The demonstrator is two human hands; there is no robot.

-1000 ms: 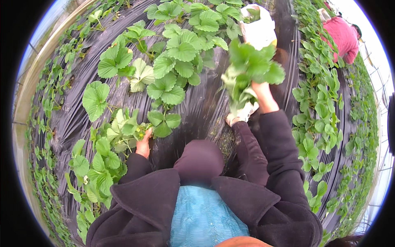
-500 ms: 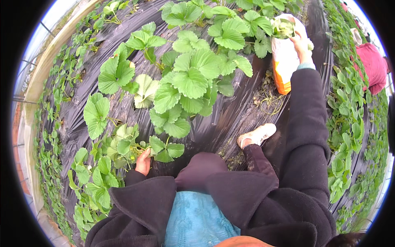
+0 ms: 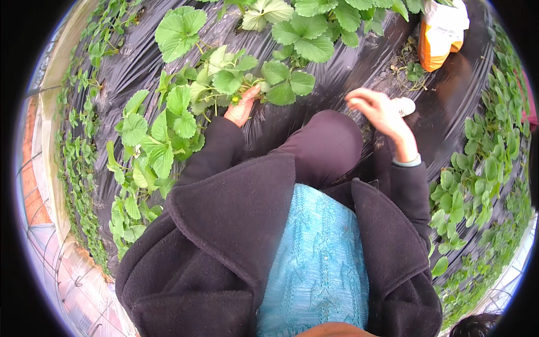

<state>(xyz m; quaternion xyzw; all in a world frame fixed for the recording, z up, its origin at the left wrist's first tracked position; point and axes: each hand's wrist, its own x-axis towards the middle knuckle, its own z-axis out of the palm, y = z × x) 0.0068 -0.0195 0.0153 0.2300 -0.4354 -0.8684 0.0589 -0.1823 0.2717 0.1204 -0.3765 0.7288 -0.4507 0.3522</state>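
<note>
The left hand (image 3: 242, 109) reaches into the base of a low green plant (image 3: 224, 81), its grip closed around stems or leaves there; the exact part pinched cannot be told. The right hand (image 3: 377, 109) hovers empty, fingers loosely spread, above the black plastic mulch (image 3: 337, 67).

Risks, largest first:
- A hard pull may tear the mulch or uproot the plant.
- Healthy leaves may snap.

An orange-and-white bag (image 3: 441, 33) stands well apart. The raised knee (image 3: 325, 140) restricts the right hand's access.
</note>
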